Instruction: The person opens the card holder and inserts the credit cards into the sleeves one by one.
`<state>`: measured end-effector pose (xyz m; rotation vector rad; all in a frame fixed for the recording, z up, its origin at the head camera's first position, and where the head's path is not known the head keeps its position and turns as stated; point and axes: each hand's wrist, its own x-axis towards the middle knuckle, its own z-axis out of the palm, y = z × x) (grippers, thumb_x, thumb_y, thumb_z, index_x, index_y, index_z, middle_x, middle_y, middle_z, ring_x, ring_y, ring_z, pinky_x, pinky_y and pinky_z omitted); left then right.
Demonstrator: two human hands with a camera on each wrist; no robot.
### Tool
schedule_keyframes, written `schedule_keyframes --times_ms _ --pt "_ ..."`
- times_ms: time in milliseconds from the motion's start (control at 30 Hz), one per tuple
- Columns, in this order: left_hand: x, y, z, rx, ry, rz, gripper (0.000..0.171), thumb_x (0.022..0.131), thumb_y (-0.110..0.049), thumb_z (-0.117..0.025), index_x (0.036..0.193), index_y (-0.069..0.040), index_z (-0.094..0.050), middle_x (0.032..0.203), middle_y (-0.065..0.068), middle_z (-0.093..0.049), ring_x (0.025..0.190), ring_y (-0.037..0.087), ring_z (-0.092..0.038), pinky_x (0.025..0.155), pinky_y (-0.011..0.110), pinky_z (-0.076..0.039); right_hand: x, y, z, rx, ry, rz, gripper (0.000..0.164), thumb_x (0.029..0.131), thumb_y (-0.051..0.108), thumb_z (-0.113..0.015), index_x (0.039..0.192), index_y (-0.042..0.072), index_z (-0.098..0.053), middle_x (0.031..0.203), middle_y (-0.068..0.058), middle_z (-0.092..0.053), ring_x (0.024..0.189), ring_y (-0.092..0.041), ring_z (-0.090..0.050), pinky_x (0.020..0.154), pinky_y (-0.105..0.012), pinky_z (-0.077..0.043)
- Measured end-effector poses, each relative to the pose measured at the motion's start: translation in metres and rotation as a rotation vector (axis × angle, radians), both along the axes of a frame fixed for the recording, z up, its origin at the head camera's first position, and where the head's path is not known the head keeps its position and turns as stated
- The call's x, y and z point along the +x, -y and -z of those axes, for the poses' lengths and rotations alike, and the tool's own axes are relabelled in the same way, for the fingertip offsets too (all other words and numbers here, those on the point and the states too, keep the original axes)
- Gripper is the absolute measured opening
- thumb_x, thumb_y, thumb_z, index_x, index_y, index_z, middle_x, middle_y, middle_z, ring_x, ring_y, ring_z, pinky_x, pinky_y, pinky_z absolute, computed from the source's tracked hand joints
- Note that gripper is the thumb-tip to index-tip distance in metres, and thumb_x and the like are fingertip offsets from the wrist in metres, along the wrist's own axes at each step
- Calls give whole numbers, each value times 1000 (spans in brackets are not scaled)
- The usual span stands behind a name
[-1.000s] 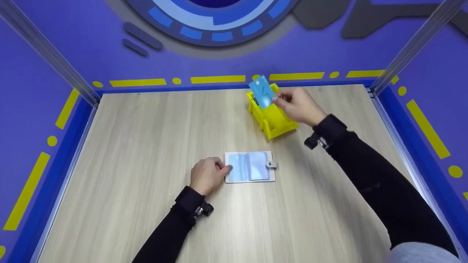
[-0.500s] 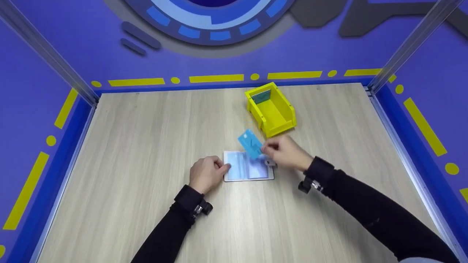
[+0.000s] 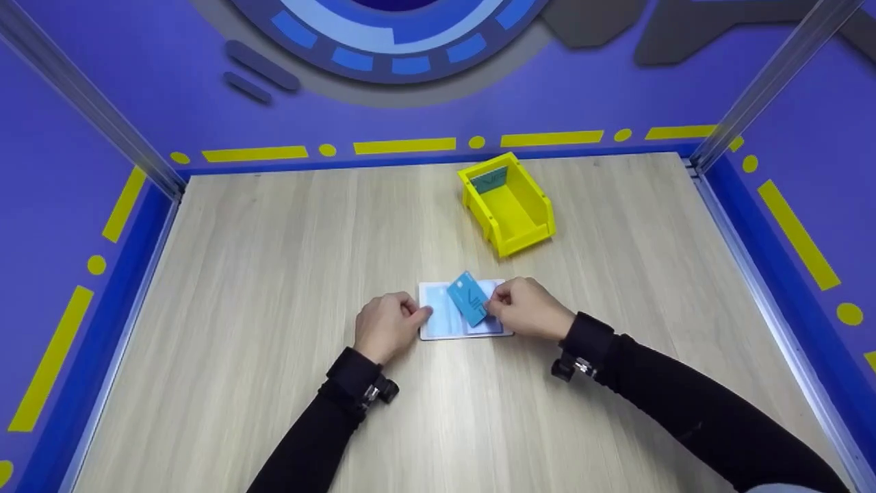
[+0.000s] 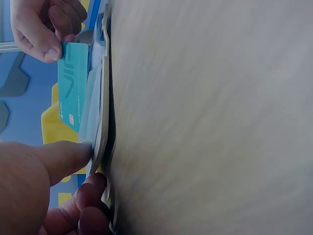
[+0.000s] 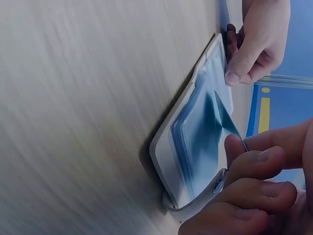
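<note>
A card holder [image 3: 439, 323] with clear plastic sleeves and a pale cover lies open on the table. My left hand [image 3: 387, 327] pinches its left edge, thumb on top and fingers at the underside in the left wrist view. Between thumb and fingers my right hand [image 3: 535, 309] pinches a teal card [image 4: 73, 88] marked "VIP". The card tilts over the holder's right-hand sleeves, its free end pointing away from me in the head view. In the right wrist view a strap with a metal snap [image 5: 218, 186] juts from the holder's edge below the right fingers.
Behind the card holder stands a yellow bin [image 3: 510, 212]. Another card [image 3: 490, 180], dark green, leans inside against its back wall. Purple-blue panels [image 3: 342, 123] border the wooden tabletop [image 3: 287, 260] at the back and sides.
My right hand has carried the teal card from above the yellow bin toward me, down over the card holder. My left hand has kept its grip on the holder's left edge.
</note>
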<state>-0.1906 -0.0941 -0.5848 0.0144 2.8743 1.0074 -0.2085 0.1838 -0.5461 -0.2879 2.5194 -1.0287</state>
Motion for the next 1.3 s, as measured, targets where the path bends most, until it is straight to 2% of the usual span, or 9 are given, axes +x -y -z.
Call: schedule_keyframes --times_ms 133,333,800,1033,1300 --pt "0 1 0 0 4 -1 30 97 -47 -81 79 -25 -72 68 -11 -62 65 13 -56 66 33 -39 -2 0 -4 10 47 -21 29 108 22 -64 87 6 -76 70 5 -55 61 -13 -50 59 -26 -38" --pt "0 1 -1 -2 8 -3 30 97 -47 -81 79 -25 -72 69 -10 -63 66 14 -57 67 33 -39 -2 2 -7 42 34 -104 28 113 23 -61 98 4 -77 75 4 -53 69 -14 -51 66 -29 -39" --pt "-1 3 -1 -12 8 2 30 97 -48 -82 79 -25 -73 69 -10 -62 65 14 -57 66 33 -39 -2 8 -6 79 32 -131 30 113 25 -60 95 8 -76 75 4 -56 72 -15 -52 70 -31 -41" --pt "-2 3 -1 -9 -15 24 32 97 -46 -81 77 -23 -72 66 -10 -59 63 13 -54 63 32 -37 -3 18 -1 137 -27 -158 31 112 23 -62 86 11 -73 70 5 -54 68 -14 -52 68 -30 -41" --pt "-2 3 0 1 -15 23 32 97 -46 -81 77 -23 -70 66 -10 -58 63 13 -54 64 33 -37 -3 28 0 151 0 -175 29 112 22 -61 90 10 -75 71 4 -54 68 -15 -52 68 -32 -43"
